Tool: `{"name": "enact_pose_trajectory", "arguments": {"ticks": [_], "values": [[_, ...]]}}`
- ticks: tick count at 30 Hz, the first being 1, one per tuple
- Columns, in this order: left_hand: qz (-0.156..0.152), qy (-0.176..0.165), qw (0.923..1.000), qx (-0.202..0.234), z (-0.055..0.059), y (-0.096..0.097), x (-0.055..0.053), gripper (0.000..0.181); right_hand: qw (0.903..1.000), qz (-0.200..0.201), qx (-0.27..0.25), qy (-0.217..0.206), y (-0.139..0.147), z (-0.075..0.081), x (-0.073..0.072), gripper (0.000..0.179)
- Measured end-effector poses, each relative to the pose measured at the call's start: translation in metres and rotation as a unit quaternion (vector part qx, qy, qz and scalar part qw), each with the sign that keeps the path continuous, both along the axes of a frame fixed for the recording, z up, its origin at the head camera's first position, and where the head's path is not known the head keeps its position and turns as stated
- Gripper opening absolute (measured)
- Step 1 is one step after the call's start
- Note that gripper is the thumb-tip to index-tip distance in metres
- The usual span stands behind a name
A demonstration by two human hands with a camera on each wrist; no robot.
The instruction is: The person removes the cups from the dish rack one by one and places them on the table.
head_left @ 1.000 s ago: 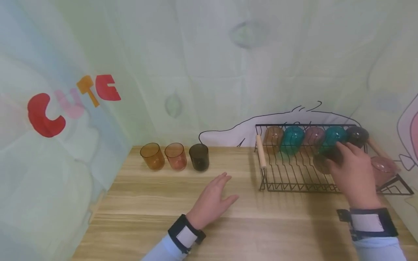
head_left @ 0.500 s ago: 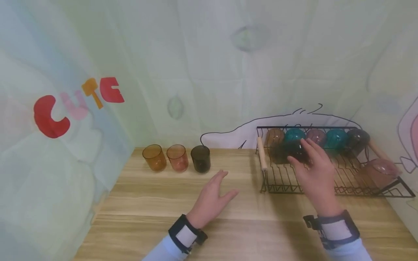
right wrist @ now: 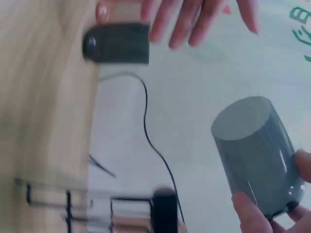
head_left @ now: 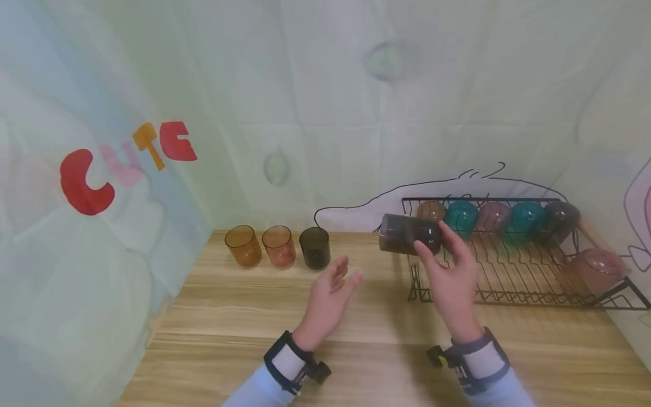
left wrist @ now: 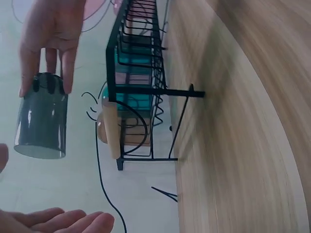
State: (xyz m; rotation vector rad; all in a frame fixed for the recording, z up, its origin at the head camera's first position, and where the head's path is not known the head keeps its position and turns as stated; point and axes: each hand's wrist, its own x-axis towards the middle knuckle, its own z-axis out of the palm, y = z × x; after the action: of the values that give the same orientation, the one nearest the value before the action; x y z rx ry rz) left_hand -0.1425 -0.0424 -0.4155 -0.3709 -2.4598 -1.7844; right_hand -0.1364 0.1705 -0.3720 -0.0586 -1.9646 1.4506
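By the left end of the rack (left wrist: 141, 91), up in the air, I have the grey glass (head_left: 407, 233) tipped on its side, its mouth facing left. The right hand (head_left: 455, 277) is clamped on the rounded base, thumb on the near side and fingers on the far side; both wrist feeds show me that grip clearly. The left hand (head_left: 325, 302) hangs over the table (head_left: 376, 362) with its thumb spread from its loosely bent fingers, palm turned towards the right. The two hands are apart, and I read the grey glass as clear of the left one.

Nearest the left fingertips I see the dark glass (head_left: 315, 250), upright on the table. It ends a short row along the backdrop (head_left: 330, 141), beside the pink glass (head_left: 280, 249) and then the amber glass (head_left: 244, 249), both upright as well.

On my head view the rack carries a back row of coloured glasses (head_left: 527, 217), rounded ends up, with a pinkish glass (head_left: 597, 270) at its front right. A wooden handle (left wrist: 112, 128) runs across the rack's left end. Each wrist wears a black strap over a pale blue sleeve.
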Motion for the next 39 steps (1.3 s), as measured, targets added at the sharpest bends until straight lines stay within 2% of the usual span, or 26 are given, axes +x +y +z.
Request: {"name": "enact_pose_trajectory", "arguments": {"ticks": [3,5,13,16,20,23,26,31,35,37,39], "values": [[0.005,-0.009,0.9993,0.035,0.003,0.001,-0.001,0.066,0.9992,0.010,-0.032,-0.020,-0.012,0.006,0.007,0.055],[0.003,-0.019,0.9984,0.053,0.005,0.001,-0.002,0.066,0.9984,0.013,-0.047,-0.030,-0.018,0.004,0.008,0.055],[-0.018,-0.076,0.9901,0.116,0.011,0.009,-0.006,0.076,0.9913,0.070,-0.111,-0.008,-0.031,-0.029,0.000,0.057],[-0.024,-0.083,0.9862,0.141,0.013,0.012,-0.008,0.079,0.9910,0.079,-0.108,-0.008,-0.038,-0.031,0.003,0.055],[-0.034,-0.072,0.9813,0.175,0.014,0.013,-0.009,0.072,0.9906,0.097,-0.096,-0.004,-0.050,-0.020,0.013,0.052],[-0.030,-0.063,0.9778,0.197,0.016,0.013,-0.008,0.066,0.9912,0.103,-0.082,-0.004,-0.057,-0.012,0.019,0.050],[-0.020,-0.060,0.9742,0.217,0.017,0.012,-0.008,0.064,0.9916,0.103,-0.078,0.000,-0.060,-0.010,0.020,0.049],[-0.003,-0.065,0.9698,0.235,0.017,0.009,-0.011,0.063,0.9863,0.117,-0.116,-0.008,-0.059,-0.024,0.014,0.049],[0.007,-0.076,0.9685,0.237,0.017,0.008,-0.011,0.066,0.9847,0.124,-0.121,-0.022,-0.057,-0.040,0.008,0.053],[0.014,-0.080,0.9681,0.237,0.017,0.008,-0.011,0.066,0.9851,0.127,-0.112,-0.031,-0.057,-0.041,0.009,0.055],[0.022,-0.082,0.9685,0.234,0.018,0.008,-0.010,0.068,0.9859,0.127,-0.101,-0.043,-0.058,-0.035,0.013,0.054]]}}
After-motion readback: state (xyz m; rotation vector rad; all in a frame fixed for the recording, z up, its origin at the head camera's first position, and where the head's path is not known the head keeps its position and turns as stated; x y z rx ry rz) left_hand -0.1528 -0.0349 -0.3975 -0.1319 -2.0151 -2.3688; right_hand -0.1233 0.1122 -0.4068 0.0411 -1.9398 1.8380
